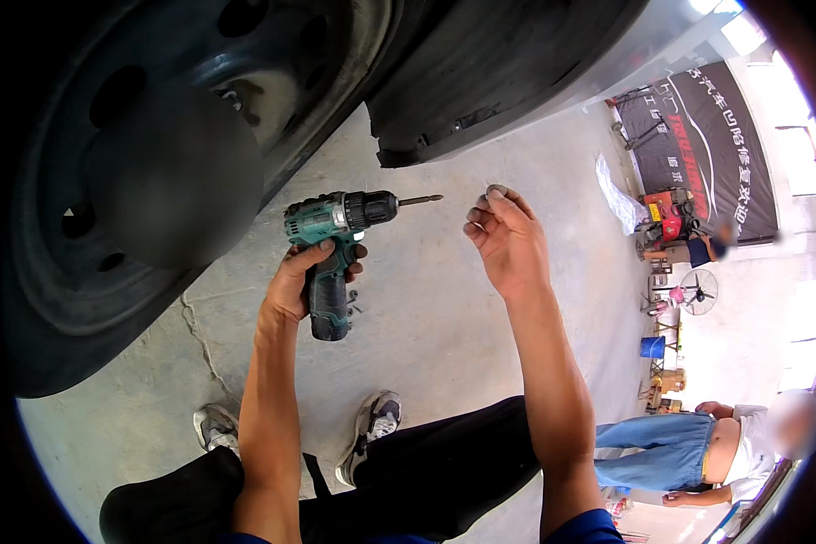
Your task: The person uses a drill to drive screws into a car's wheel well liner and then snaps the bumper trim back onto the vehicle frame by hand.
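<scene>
My left hand (295,276) grips a green-and-black cordless drill (328,306) by its handle, with a long bit (422,199) in the chuck pointing right. A short way beyond the bit's tip, my right hand (508,238) is raised with thumb and fingertips pinched; whatever small thing they hold is too small to make out. A few small dark pieces (354,299) lie on the concrete floor behind the drill. At the upper left are a car wheel (54,272) and a dark wheel-arch liner (462,72) with a loose-looking lower edge.
My feet in sneakers (372,422) are on the floor below. To the right stand a person in jeans (648,449) and, farther back, another person (698,249) by red equipment (666,213), a standing fan (698,292), a blue bucket (653,347) and a dark banner (707,154).
</scene>
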{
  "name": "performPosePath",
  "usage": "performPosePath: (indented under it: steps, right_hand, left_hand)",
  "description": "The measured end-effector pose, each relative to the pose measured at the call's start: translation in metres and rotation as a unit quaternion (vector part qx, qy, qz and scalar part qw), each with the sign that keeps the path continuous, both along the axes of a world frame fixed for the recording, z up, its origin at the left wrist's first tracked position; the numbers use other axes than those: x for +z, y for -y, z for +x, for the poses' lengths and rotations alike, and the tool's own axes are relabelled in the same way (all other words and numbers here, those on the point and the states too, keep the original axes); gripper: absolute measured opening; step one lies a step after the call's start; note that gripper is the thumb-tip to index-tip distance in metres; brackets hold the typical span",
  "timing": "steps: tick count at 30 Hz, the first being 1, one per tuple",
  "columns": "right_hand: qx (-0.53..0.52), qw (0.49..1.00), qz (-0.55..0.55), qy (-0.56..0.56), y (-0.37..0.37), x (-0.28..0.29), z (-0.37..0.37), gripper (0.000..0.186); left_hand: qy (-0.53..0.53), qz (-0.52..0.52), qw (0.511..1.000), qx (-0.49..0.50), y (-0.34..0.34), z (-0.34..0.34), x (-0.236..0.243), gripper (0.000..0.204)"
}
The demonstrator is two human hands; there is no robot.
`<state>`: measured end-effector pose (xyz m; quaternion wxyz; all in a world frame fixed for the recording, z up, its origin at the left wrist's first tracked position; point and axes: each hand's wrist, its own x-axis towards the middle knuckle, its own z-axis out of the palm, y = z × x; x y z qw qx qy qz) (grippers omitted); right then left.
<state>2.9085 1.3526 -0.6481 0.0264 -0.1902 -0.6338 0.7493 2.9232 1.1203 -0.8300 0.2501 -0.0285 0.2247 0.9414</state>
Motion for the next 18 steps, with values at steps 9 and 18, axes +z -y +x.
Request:
performPosePath:
  steps: [9, 18]
  right_hand:
    - [-0.004, 0.998, -0.067, -0.013, 0.033, -0.023, 0.0, 0.015]
    - [0.025, 0.993, -0.103, -0.042, 0.036, -0.039, -0.006, 0.017]
  left_hand:
    - [-0.034, 0.079, 0.996, -0.04, 0.008, -0.006, -0.006, 0.043]
    - [-0.039, 0.064, 0.996, -0.043, 0.006, -0.012, -0.007, 0.048]
